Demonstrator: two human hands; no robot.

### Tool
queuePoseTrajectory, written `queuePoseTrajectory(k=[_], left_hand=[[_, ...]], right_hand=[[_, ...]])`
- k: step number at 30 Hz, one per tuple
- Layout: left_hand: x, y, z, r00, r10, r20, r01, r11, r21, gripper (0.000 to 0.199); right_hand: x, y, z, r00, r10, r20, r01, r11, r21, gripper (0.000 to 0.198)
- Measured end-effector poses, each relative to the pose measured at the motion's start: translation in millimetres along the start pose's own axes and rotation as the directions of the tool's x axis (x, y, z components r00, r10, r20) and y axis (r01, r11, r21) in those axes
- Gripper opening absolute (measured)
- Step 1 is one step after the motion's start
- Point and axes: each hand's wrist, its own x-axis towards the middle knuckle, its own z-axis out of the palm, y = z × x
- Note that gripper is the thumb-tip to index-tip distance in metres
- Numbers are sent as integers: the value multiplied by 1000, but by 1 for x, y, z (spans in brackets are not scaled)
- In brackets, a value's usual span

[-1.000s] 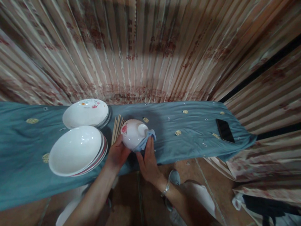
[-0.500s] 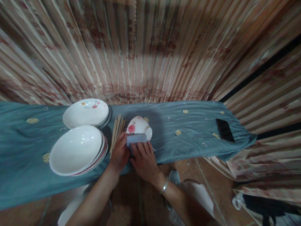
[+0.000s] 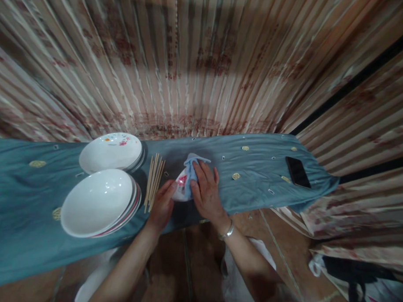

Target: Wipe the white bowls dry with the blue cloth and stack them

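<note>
The flowered bowl (image 3: 180, 189) is between our two hands, over the near part of the teal tablecloth (image 3: 254, 164), just right of the chopsticks (image 3: 154, 180); whether it touches the fabric we cannot tell. Our left hand (image 3: 162, 206) has its fingers clamped on the bowl's left edge. Our right hand (image 3: 206, 193) presses a light-blue cloth (image 3: 190, 168) against it, little finger slightly apart. Left of the chopsticks we see two stacks of white dishes (image 3: 95, 202); a phone (image 3: 297, 172) lies well to the right.
</note>
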Motion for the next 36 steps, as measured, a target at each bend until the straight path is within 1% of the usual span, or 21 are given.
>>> queuePoseTrajectory(k=[2, 4, 6, 9, 13, 16, 18, 20, 22, 24, 26, 27, 29, 32, 36], left_hand=[[-1, 2, 2, 1000, 14, 5, -14, 999, 48, 23], [-1, 2, 2, 1000, 17, 3, -17, 997, 71, 27], [-1, -1, 0, 1000, 15, -6, -15, 998, 66, 29], [2, -6, -5, 999, 15, -30, -14, 999, 48, 29], [7, -10, -11, 998, 20, -63, -19, 1000, 17, 32], [11, -10, -14, 994, 17, -111, -19, 1000, -12, 34], [13, -10, -16, 991, 16, -130, -17, 1000, -9, 33], [14, -8, -15, 992, 10, -129, -11, 1000, -6, 33], [14, -5, -13, 993, -16, -117, 11, 999, -46, 35], [13, -2, -10, 995, -49, -84, 39, 992, -118, 38], [13, 0, -6, 997, -64, -44, 56, 986, -158, 41], [13, 1, -5, 998, -63, -30, 57, 985, -162, 42], [14, 1, -5, 998, -55, -27, 50, 986, -158, 42], [15, 1, -7, 998, -48, -42, 41, 987, -153, 40], [17, 1, -8, 996, -63, -62, 52, 987, -155, 38]], right_hand=[[3, 7, 0, 998, 59, -7, -58, 991, 119, 49], [6, 14, 3, 993, 118, -18, -110, 962, 250, 49], [8, 21, 7, 983, 180, -29, -155, 910, 385, 49], [11, 30, 15, 961, 275, -26, -214, 802, 558, 53], [13, 43, 25, 914, 404, 22, -316, 679, 663, 57], [11, 48, 26, 881, 470, 47, -375, 635, 675, 53], [6, 46, 24, 879, 477, 7, -363, 660, 658, 49], [-1, 41, 20, 903, 426, -57, -306, 731, 610, 46], [-10, 34, 18, 939, 330, -100, -231, 818, 527, 44], [-18, 29, 19, 974, 189, -128, -122, 905, 407, 42], [-24, 25, 22, 991, 49, -123, -14, 963, 270, 43], [-26, 24, 24, 994, -4, -109, 27, 978, 208, 44], [-28, 23, 29, 995, -61, -83, 70, 991, 111, 46], [-28, 22, 34, 993, -85, -80, 88, 995, 37, 48], [-30, 21, 34, 991, -77, -111, 80, 997, 22, 44]])
